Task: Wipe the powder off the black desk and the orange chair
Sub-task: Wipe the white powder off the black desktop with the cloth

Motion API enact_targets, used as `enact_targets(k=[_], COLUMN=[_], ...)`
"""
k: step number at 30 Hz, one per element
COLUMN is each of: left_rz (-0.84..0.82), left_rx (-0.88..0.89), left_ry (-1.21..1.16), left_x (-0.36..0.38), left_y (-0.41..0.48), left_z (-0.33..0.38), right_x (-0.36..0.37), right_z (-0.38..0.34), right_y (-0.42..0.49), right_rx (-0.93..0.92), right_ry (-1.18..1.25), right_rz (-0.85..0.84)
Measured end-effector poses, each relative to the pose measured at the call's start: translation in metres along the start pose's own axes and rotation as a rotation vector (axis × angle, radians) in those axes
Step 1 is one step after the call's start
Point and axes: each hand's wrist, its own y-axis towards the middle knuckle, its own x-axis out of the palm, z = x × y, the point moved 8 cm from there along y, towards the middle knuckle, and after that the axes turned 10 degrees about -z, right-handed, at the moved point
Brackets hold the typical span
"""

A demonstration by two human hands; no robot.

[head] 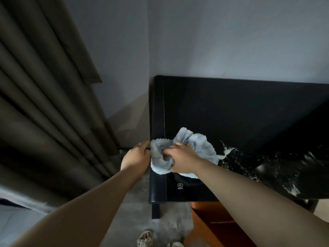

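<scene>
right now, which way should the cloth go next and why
Probably sweep the blue cloth rightward: the right hand grips it bunched at the black desk's left end, while white powder lies scattered just to its right, along the near edge. The left hand is at the desk's left edge, clear of that path.

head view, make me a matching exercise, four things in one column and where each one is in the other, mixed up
Things:
1 cloth
2 left hand
3 powder
4 orange chair

Places:
a by the near edge of the black desk, lower than its top
b scattered on the desk, right of the cloth
c bunched in the right hand on the desk
d at the desk's left edge, beside the cloth

Pairs: 1-c, 2-d, 3-b, 4-a
</scene>
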Motion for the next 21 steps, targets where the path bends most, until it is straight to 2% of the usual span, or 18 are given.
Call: enact_targets(k=[4,9,11,15,18,21], left_rz=[0.025,0.035,0.085,0.266,0.348,0.325], left_rx=[-0.059,-0.077,-0.071,-0.011,0.044,0.058], left_ry=[-0.004,0.072,0.033,-0.143,-0.199,-0.141], left_x=[0.012,0.037,0.041,0.035,0.027,0.025], left_y=[-0.011,-0.030,-0.034,-0.045,-0.047,-0.036], left_z=[0.007,0.023,0.030,0.052,0.072,0.083], right_x=[0.013,0.019,0.009,-0.029,-0.059,-0.080], right_z=[-0.005,-0.018,-0.021,-0.007,0.019,0.045], right_y=[-0.016,-0.045,-0.055,-0.069,-0.074,-0.075], right_rx=[-0.086,-0.219,-0.285,-0.349,-0.284,-0.176], right_ry=[-0.065,-0.187,-0.230,-0.253,-0.282,-0.253], right_rz=[-0.028,-0.141,-0.083,0.135,0.255,0.332])
